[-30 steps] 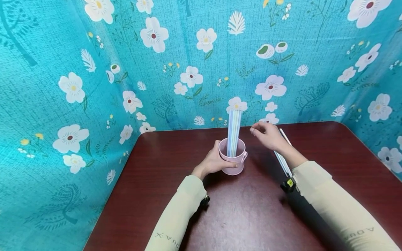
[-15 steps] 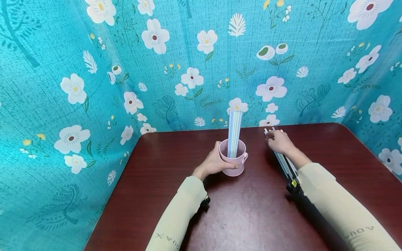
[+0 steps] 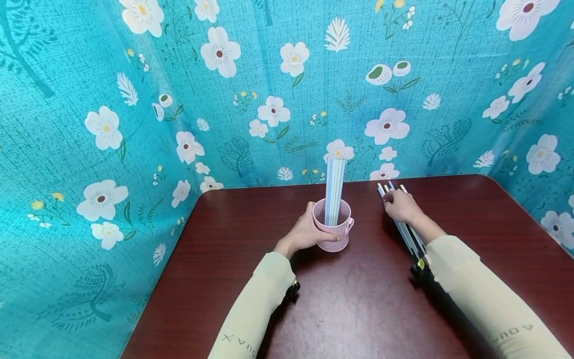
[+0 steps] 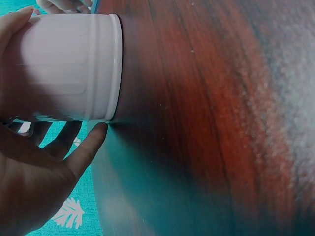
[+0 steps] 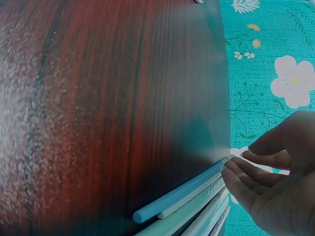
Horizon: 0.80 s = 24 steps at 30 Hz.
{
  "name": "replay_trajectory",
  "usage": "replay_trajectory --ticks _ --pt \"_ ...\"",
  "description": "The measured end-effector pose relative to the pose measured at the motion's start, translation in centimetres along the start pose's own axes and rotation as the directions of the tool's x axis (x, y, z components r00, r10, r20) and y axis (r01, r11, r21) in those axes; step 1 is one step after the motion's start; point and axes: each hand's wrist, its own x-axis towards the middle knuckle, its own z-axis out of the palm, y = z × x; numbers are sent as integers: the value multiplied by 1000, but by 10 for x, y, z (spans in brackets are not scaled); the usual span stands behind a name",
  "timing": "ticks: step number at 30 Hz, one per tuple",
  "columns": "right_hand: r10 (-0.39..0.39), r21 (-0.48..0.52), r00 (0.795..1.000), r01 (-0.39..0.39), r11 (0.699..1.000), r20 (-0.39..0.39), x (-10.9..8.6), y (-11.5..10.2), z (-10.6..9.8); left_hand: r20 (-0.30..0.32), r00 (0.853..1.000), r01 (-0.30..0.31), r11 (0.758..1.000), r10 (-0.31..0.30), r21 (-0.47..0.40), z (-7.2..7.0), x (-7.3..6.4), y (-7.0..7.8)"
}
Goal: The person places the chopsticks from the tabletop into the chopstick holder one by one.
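A small pink bucket (image 3: 333,245) stands upright on the table, its handle folded at the right side. My left hand (image 3: 302,232) grips it from the left, thumb across the front; in the left wrist view the other fingers spread along the bucket's (image 4: 54,69) far side. Several thin pastel sticks (image 3: 334,192) stand inside it. To the right, more long sticks (image 3: 407,238) lie side by side on the table. My right hand (image 3: 401,205) is over their far part. In the right wrist view its fingertips touch the blue and pale sticks (image 5: 179,194), with the thumb held apart.
The dark red-brown wooden table (image 3: 251,219) ends at a back edge just behind the bucket and sticks. A turquoise floral cloth (image 3: 269,75) hangs behind it and along both sides. Cuffed pale sleeves and black wrist cameras (image 3: 419,269) extend near the table surface.
My right hand has moved right and down from beside the bucket to the loose sticks, whose far ends now show past the fingers. My left hand and the bucket have stayed put.
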Motion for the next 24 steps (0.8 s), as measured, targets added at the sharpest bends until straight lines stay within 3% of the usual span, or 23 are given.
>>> replay_trajectory --ticks 10,24 --pt "44 -98 999 -42 994 18 3 0 2 0 1000 0 1000 0 1 0 1 -3" --pt "121 -160 992 -112 981 44 5 -2 5 5 1000 2 1000 -2 5 0 0 -1"
